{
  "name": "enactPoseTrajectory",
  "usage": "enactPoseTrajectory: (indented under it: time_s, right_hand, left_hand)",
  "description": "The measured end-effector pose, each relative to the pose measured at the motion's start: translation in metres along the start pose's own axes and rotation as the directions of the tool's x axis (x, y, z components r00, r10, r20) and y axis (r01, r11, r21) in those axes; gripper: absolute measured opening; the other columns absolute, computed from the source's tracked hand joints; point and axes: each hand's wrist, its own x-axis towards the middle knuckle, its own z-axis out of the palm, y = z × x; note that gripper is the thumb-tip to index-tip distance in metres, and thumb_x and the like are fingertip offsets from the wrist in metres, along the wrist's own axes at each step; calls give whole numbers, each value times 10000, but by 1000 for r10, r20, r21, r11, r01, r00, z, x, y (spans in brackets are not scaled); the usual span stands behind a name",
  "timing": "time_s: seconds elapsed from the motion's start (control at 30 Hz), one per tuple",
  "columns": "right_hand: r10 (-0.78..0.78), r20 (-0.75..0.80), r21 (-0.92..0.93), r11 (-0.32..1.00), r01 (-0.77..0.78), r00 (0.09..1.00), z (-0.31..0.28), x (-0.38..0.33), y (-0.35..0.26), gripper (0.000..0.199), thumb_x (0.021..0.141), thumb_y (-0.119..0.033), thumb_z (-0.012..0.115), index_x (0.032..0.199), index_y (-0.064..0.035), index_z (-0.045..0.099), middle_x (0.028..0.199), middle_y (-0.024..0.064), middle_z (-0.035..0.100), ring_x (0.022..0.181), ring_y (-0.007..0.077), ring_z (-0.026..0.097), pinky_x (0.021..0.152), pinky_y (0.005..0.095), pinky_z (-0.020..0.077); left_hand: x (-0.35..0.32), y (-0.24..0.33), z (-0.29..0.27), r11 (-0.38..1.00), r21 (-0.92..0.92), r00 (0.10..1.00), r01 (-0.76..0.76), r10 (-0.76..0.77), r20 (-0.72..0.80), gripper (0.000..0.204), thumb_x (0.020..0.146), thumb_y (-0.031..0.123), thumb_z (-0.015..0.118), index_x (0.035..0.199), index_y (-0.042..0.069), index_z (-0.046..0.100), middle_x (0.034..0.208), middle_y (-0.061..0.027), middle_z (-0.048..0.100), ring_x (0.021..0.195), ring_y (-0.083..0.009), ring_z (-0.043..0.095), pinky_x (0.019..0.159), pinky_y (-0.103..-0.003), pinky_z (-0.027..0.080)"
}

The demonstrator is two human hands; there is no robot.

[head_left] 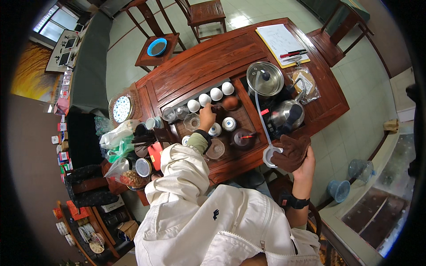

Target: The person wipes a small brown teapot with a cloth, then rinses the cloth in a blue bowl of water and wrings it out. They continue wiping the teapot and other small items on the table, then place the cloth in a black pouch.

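My left hand [207,118] reaches over the tea tray [179,128], fingers bent and closed at the near side of a white cup [204,99]. That cup stands in a row of several rounded white cups, apparently upside down. A glass bowl [192,121], lidded white jars [229,123], a brown teapot [243,138] and a reddish-brown round object [230,103] are around it. Off the table's near right edge, my right hand [305,167] grips a bunched brown cloth [293,153]. Against the cloth is a white, cup-like vessel [270,156]; what supports it is partly hidden.
A glass-lidded pot [265,79] and a steel kettle [287,114] stand right of the tray, with a pale tube [262,111] running nearby. Farther off lies a clipboard [282,42] with pens. Bags [119,135], jars [143,167] and a red box [155,155] crowd the left.
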Motion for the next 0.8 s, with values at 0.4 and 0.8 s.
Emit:
enactPoseTrajectory:
  time_s: [0.4,0.8]
  right_hand:
    - [29,20,46,999,-30,999,-7,4,-4,429,1008,-341,328,1188,0,515,1184,188,577,1024,313,593,870,480,508]
    - [30,7,54,998,-30,1000,-8,11,-8,425,1004,-338,343,1208,-1,504,1210,182,552,1051,311,571,888,476,483]
  left_hand:
    - [5,-2,7,994,71,997,-78,79,-6,365,679,-22,656,1031,33,578,950,-226,633,935,-428,577,790,-473,469]
    - [2,2,-3,977,129,983,-168,176,-52,355,712,-27,591,1063,26,570,995,-199,613,949,-402,554,819,-472,437]
